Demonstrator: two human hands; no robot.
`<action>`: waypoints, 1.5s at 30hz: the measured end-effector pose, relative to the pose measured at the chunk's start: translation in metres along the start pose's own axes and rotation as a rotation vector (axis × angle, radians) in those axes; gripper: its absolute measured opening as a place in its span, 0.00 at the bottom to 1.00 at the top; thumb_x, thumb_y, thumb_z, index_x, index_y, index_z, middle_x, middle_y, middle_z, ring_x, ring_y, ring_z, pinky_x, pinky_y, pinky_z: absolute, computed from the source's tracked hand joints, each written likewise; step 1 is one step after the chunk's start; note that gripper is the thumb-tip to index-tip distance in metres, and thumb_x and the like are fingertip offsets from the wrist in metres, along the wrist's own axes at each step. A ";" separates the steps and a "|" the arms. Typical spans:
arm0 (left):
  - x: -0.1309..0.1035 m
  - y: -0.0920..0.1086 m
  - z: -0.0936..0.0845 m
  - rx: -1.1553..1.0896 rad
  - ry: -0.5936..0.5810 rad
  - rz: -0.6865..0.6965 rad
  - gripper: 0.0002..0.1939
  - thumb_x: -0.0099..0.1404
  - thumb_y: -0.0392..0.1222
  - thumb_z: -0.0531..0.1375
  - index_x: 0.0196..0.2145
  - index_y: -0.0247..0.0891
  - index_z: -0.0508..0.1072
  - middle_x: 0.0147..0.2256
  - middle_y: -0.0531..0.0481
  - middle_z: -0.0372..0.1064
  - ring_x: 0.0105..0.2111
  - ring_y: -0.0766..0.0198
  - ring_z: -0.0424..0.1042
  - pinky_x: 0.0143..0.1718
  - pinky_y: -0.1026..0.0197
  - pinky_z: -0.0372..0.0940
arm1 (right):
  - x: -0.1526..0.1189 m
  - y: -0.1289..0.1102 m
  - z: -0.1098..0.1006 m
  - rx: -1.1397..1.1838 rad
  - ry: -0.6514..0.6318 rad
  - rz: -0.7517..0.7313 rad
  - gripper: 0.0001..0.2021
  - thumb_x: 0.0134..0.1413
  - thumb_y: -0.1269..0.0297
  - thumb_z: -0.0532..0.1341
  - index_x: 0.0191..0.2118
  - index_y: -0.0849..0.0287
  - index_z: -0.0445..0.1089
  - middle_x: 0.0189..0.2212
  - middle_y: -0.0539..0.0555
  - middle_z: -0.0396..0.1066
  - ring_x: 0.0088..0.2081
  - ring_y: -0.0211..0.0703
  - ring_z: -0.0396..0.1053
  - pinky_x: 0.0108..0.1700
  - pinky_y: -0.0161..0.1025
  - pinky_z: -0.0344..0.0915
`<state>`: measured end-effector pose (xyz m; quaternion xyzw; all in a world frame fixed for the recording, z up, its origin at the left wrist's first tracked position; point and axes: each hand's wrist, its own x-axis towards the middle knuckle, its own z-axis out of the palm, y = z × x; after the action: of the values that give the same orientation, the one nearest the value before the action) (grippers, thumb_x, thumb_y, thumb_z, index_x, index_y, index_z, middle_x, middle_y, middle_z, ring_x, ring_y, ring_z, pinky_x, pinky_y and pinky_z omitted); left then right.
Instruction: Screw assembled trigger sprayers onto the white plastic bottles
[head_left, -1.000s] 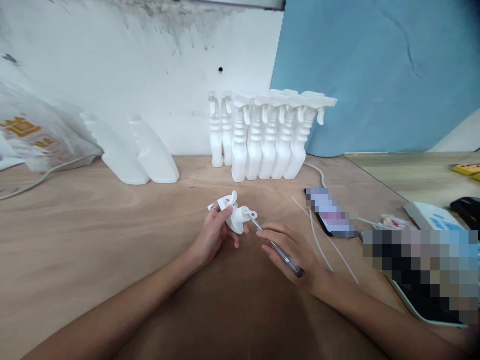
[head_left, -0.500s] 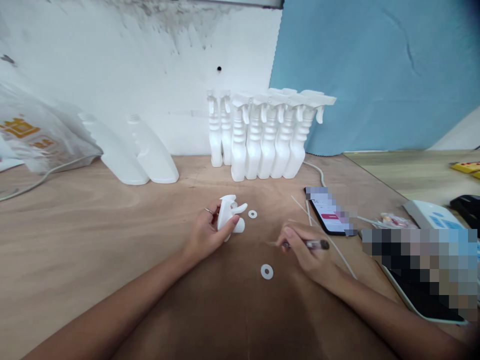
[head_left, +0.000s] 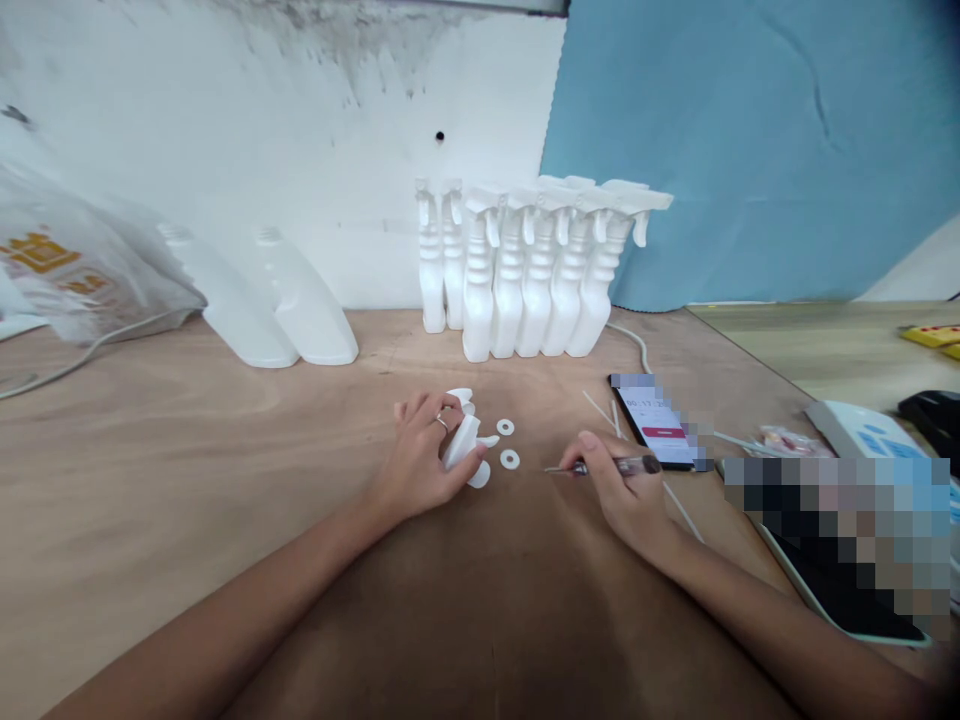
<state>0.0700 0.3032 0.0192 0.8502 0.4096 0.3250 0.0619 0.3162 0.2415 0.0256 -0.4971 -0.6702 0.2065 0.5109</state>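
In the head view, my left hand [head_left: 427, 450] is closed around a white spray trigger head [head_left: 463, 440], its lever pointing right. A further white plastic part [head_left: 460, 394] shows just behind the fingers; how it joins on cannot be made out. Two flat white washers lie on the wood to the right of that hand, a far one [head_left: 505, 427] and a nearer one [head_left: 510, 459]. My right hand [head_left: 615, 490] grips a small screwdriver [head_left: 634, 465] with a see-through handle, its thin metal shaft pointing left toward the washers.
White spray bottles [head_left: 536, 300] with trigger heads stand in a row at the back. Two bottles without heads [head_left: 319, 310] stand at the back left, near a plastic bag [head_left: 82, 270]. Right of my hand lie a phone [head_left: 656, 415], thin white tubes [head_left: 684, 512] and a cable.
The nearer washer has shifted away from me, up beside the far one. My left hand has turned over the trigger head, palm down. My right hand still holds the screwdriver, slightly shifted.
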 end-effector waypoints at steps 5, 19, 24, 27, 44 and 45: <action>0.003 -0.005 0.001 -0.091 -0.045 -0.048 0.13 0.68 0.49 0.58 0.46 0.42 0.71 0.55 0.43 0.64 0.55 0.47 0.64 0.56 0.42 0.55 | 0.003 -0.004 -0.001 -0.056 -0.116 -0.062 0.19 0.70 0.62 0.52 0.27 0.57 0.71 0.24 0.49 0.70 0.28 0.39 0.68 0.34 0.37 0.61; 0.007 -0.019 -0.006 -0.164 -0.149 0.000 0.15 0.62 0.40 0.57 0.48 0.42 0.68 0.53 0.43 0.65 0.54 0.49 0.64 0.56 0.42 0.59 | 0.009 0.008 0.006 -0.090 -0.187 -0.070 0.08 0.68 0.62 0.57 0.41 0.55 0.72 0.38 0.54 0.74 0.43 0.47 0.70 0.47 0.45 0.64; 0.008 -0.018 -0.010 -0.210 -0.145 -0.012 0.11 0.61 0.40 0.57 0.43 0.42 0.70 0.46 0.47 0.68 0.48 0.52 0.67 0.54 0.46 0.61 | 0.008 0.013 0.010 -0.060 -0.237 -0.091 0.07 0.67 0.62 0.58 0.45 0.53 0.72 0.43 0.55 0.73 0.47 0.48 0.70 0.50 0.46 0.65; 0.014 -0.022 -0.012 -0.223 -0.095 -0.043 0.08 0.64 0.43 0.57 0.40 0.42 0.71 0.45 0.47 0.68 0.47 0.53 0.69 0.53 0.48 0.62 | 0.007 0.017 0.012 -0.064 -0.283 -0.096 0.08 0.67 0.62 0.58 0.47 0.53 0.72 0.45 0.56 0.73 0.48 0.48 0.70 0.52 0.47 0.65; 0.179 -0.132 0.035 -0.283 0.433 -0.540 0.35 0.55 0.36 0.66 0.58 0.32 0.57 0.57 0.33 0.63 0.53 0.50 0.68 0.55 0.51 0.62 | 0.010 0.006 0.001 -0.173 -0.109 -0.219 0.07 0.67 0.67 0.57 0.38 0.55 0.72 0.35 0.53 0.76 0.38 0.46 0.72 0.43 0.46 0.64; 0.180 -0.131 0.035 -0.283 0.435 -0.540 0.33 0.56 0.36 0.65 0.57 0.32 0.59 0.54 0.34 0.66 0.51 0.50 0.69 0.55 0.51 0.62 | 0.010 0.006 0.000 -0.173 -0.107 -0.220 0.08 0.67 0.67 0.57 0.38 0.55 0.73 0.35 0.53 0.76 0.38 0.46 0.72 0.43 0.46 0.64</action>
<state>0.0869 0.5276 0.0333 0.6057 0.5738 0.5232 0.1737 0.3188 0.2525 0.0256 -0.4513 -0.7622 0.1170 0.4491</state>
